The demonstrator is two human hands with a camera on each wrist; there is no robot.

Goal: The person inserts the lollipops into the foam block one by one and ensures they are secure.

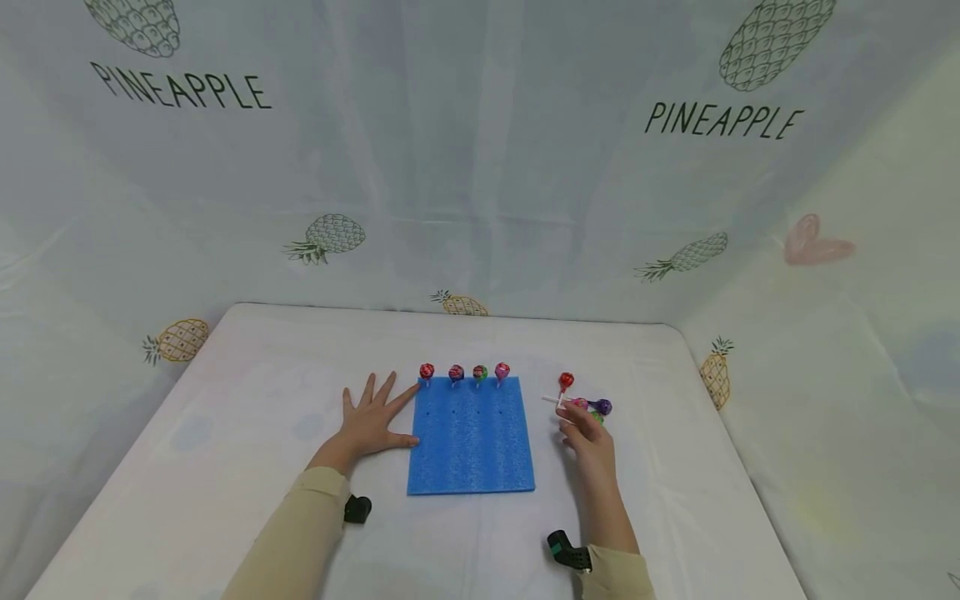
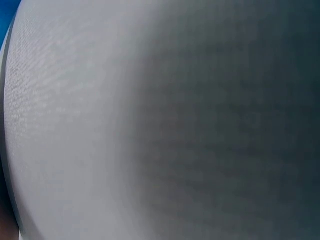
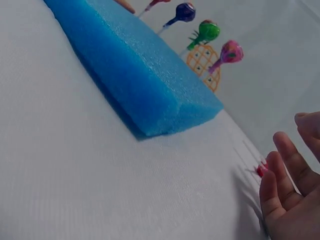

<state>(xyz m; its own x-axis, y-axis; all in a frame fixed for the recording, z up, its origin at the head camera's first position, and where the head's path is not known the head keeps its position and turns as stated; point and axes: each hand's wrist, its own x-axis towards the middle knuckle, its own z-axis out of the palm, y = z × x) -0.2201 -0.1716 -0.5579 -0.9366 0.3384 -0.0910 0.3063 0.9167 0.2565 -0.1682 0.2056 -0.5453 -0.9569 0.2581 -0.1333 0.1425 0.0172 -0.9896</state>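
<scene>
My left hand (image 1: 367, 425) lies with fingers spread on the table, thumb and index fingertip at the left edge of a blue foam board (image 1: 472, 446). Along the board's far edge stand several lollipops, among them a red lollipop (image 1: 427, 372), a purple lollipop (image 3: 185, 12), a green lollipop (image 3: 208, 31) and a pink lollipop (image 3: 232, 51). To the board's right, my right hand (image 1: 591, 442) reaches over loose lollipops, its fingers loosely bent. Its fingertips are right at the sticks beside a loose red lollipop (image 1: 566, 379); a purple lollipop (image 1: 603, 407) lies beyond. The hand partly hides a green lollipop (image 1: 597, 417).
A white cloth covers the table (image 1: 645, 517), and a pineapple-print curtain (image 1: 480, 167) hangs behind it. Small holes mark the board in front of the standing lollipops. Pale cloth and dark blur fill most of the left wrist view.
</scene>
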